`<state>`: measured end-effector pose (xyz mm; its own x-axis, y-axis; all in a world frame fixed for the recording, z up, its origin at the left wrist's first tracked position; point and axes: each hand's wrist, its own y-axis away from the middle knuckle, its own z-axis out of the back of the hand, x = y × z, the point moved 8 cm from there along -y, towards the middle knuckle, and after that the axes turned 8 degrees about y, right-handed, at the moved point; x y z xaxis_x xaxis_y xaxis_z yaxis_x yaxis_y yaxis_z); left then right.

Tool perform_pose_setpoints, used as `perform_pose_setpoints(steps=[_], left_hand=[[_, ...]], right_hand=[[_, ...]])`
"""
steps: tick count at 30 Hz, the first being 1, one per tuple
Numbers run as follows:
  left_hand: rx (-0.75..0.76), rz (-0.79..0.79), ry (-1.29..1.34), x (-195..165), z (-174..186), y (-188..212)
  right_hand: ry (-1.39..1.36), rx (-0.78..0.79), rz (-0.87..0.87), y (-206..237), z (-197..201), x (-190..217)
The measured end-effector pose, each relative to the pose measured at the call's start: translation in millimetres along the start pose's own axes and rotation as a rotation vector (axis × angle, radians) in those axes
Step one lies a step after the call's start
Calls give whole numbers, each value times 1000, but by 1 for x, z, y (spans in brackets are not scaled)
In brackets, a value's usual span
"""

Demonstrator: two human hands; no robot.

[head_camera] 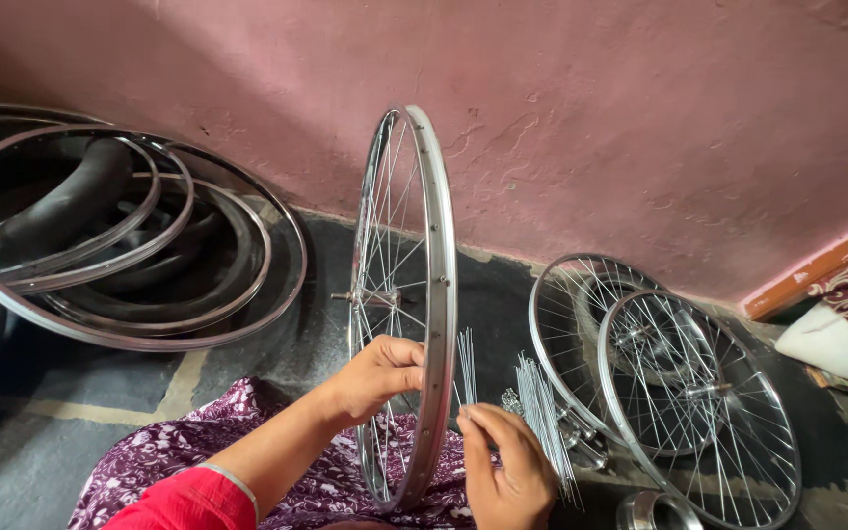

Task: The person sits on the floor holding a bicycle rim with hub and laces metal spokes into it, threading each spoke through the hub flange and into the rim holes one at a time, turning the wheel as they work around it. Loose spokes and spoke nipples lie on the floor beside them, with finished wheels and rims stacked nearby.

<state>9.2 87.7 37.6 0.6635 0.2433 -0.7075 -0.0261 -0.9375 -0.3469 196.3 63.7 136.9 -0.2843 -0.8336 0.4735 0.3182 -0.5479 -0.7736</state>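
Pink wall, dark floor. Upright spoked wheel [414, 304] stands on patterned lap; left hand [380, 375] fingers curled on its rim, right hand [504, 469] pinching loose spokes [466, 365]. Risk: wheel tips sideways if that grip slackens; spokes slip.

The dark floor [267, 358] is carrying a stack of bare rims [130, 245] with a black tube [61, 211] at left, two spoked wheels [689, 393] lying against the wall at right, and loose spokes [542, 412] standing beside them.
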Motion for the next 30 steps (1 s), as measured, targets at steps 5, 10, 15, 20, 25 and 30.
perform_pose_setpoints(steps=[5, 10, 15, 20, 25, 30], left_hand=[[2, -2, 8, -3, 3, 3], [27, -2, 30, 3, 5, 1], [18, -7, 38, 11, 9, -2], [1, -10, 40, 13, 11, -2], [33, -10, 39, 11, 7, -2], [23, -23, 10, 8, 5, -2]], right_hand=[[132, -11, 106, -17, -14, 33], [193, -25, 149, -16, -18, 43], [361, -29, 248, -14, -26, 54], [391, -90, 322, -15, -24, 61], [345, -114, 299, -17, -21, 62], [369, -101, 317, -17, -23, 64]])
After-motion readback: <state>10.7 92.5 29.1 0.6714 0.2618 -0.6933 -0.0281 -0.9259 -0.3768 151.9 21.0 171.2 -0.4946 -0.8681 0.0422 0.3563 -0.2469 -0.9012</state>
